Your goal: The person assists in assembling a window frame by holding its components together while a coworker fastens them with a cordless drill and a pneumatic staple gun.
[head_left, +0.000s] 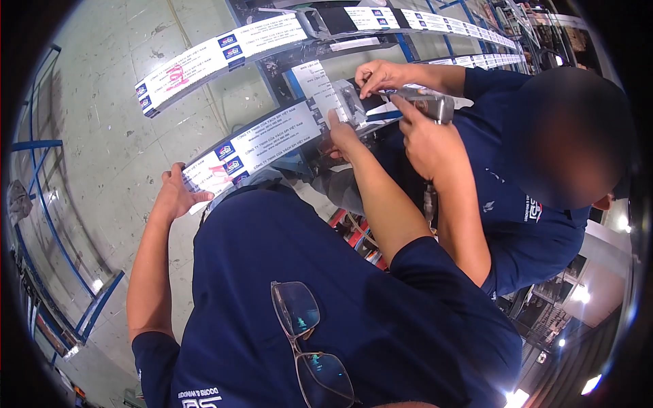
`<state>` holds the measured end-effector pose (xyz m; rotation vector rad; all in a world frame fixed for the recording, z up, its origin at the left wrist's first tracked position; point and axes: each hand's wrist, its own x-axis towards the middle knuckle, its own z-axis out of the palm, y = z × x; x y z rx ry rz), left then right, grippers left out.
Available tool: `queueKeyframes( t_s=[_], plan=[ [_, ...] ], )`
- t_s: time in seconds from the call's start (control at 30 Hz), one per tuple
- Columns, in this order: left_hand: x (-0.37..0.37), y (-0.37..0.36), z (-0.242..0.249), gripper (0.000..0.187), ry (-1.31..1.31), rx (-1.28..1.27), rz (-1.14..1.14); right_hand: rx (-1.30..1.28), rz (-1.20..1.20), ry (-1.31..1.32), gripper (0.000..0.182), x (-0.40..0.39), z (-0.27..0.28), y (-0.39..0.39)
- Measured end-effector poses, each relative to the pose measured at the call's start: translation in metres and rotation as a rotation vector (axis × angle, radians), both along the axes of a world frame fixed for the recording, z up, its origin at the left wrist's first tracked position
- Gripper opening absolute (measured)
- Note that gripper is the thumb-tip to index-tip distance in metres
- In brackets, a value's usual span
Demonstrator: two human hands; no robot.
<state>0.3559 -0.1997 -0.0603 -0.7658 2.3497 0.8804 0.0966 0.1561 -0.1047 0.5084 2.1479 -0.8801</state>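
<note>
My left hand [178,195] grips the near end of a long profile [265,139] wrapped in white printed film, thumb on one side and fingers on the other. Further along, my right hand [342,134] is closed on the same profile, beside a crosswise white-filmed piece [320,88]. Just past it, a co-worker's hand holds a metal power tool [432,105] against the joint area. The co-worker's other hand [381,76] touches the work near the tool's tip. What lies under the tool is partly hidden.
A second long filmed profile [224,54] runs parallel beyond the first. The co-worker in a dark blue shirt [537,136] leans in close on the right. Blue metal racks [44,190] stand at the left on the grey floor [115,81]. Eyeglasses [309,333] hang at my chest.
</note>
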Motion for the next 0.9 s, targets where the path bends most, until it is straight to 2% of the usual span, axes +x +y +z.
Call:
queueKeyframes(
  t_s=[0.77, 0.83, 0.9],
  plan=[
    [0.0, 0.002, 0.007, 0.122, 0.013, -0.003, 0.017, 0.015, 0.008, -0.012, 0.081, -0.003, -0.006, 0.003],
    [0.0, 0.002, 0.006, 0.122, 0.018, -0.005, 0.019, -0.034, 0.004, -0.071, 0.096, -0.004, -0.005, 0.005],
    [0.0, 0.002, 0.007, 0.122, 0.015, -0.006, 0.018, -0.034, 0.004, -0.079, 0.095, -0.004, -0.003, 0.004]
  ],
)
